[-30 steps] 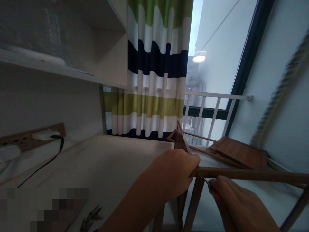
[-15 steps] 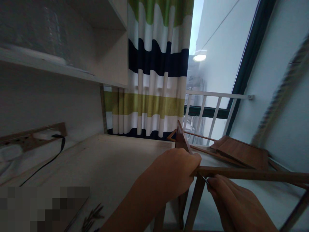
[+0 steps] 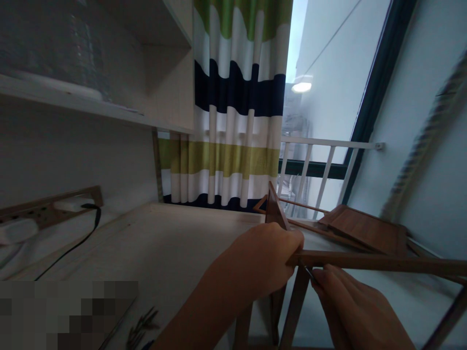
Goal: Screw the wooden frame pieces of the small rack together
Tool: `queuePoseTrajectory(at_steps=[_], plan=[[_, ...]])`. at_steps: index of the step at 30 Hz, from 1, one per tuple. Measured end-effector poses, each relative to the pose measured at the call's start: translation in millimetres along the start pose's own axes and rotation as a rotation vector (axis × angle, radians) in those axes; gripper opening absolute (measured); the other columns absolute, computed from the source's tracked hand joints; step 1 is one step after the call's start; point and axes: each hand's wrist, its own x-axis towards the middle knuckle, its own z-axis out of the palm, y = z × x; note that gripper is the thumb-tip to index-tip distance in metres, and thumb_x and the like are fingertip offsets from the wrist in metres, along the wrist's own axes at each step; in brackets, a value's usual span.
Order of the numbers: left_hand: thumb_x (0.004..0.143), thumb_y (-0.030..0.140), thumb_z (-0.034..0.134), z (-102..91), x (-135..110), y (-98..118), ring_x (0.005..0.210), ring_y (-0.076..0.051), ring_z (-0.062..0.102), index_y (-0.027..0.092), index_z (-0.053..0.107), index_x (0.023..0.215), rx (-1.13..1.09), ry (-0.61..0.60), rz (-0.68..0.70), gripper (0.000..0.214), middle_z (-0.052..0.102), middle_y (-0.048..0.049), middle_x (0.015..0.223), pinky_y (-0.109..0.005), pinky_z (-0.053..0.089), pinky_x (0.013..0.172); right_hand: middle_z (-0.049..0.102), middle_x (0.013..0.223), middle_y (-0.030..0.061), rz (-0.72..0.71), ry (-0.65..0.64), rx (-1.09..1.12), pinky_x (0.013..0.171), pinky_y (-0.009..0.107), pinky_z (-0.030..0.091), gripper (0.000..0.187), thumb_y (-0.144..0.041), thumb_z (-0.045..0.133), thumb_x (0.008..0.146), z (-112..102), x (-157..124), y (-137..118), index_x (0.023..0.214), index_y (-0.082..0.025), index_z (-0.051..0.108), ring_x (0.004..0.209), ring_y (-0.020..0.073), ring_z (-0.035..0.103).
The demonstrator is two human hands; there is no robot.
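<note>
My left hand (image 3: 264, 260) is closed around the left end of a brown wooden frame (image 3: 383, 261), where a long rail meets slanting legs. Just beyond its knuckles, a thin reddish-brown wooden panel (image 3: 275, 209) stands on edge. Below the rail, my right hand (image 3: 359, 306) pinches a thin metal rod-like tool (image 3: 308, 271). The tool's tip points up and left into the joint beside my left fingers. Most of the tool is hidden in my right fingers, so its exact kind does not show.
Flat slatted wooden pieces (image 3: 365, 231) lie behind the frame at right. A striped curtain (image 3: 237, 131) and white railing (image 3: 330, 144) stand at the window. On the left are a shelf (image 3: 69, 99), a power strip (image 3: 40, 214), a black cable (image 3: 82, 239) and the pale desktop (image 3: 175, 243).
The tool and right fingertips have shifted very slightly against the joint. My left hand keeps its hold on the frame, and the view has moved only a little.
</note>
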Motion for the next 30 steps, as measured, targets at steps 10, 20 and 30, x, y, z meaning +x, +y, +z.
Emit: queuePoseTrajectory(at_steps=[10, 20, 30], plan=[[0.073, 0.014, 0.053, -3.4, 0.8, -3.1, 0.071, -0.013, 0.051, 0.018, 0.053, 0.079, -0.096, -0.009, 0.019, 0.008, 0.056, 0.0014, 0.073, -0.023, 0.032, 0.058, 0.056, 0.066, 0.0031, 0.080, -0.027, 0.076, 0.048, 0.024, 0.054, 0.018, -0.011, 0.024, 0.088, -2.4, 2.0, -7.4, 0.093, -0.019, 0.038, 0.053, 0.0170, 0.059], [0.071, 0.013, 0.054, -1.8, 2.2, -6.9, 0.070, -0.012, 0.051, 0.019, 0.054, 0.081, -0.160, -0.002, 0.048, 0.011, 0.057, 0.0031, 0.072, -0.022, 0.032, 0.058, 0.056, 0.066, -0.0014, 0.211, -0.019, 0.248, 0.046, 0.019, 0.049, 0.013, -0.014, 0.026, 0.091, 0.1, 1.2, -15.0, 0.090, -0.023, 0.036, 0.052, 0.0134, 0.057], [0.072, 0.012, 0.049, -5.7, 0.4, -5.4, 0.069, -0.013, 0.052, 0.017, 0.054, 0.078, -0.141, -0.008, 0.032, 0.009, 0.057, 0.0009, 0.071, -0.023, 0.033, 0.057, 0.054, 0.067, -0.0030, 0.274, -0.035, 0.352, 0.051, 0.018, 0.049, 0.015, -0.021, 0.023, 0.096, 6.5, -1.2, -16.3, 0.091, -0.024, 0.037, 0.055, 0.0123, 0.058]])
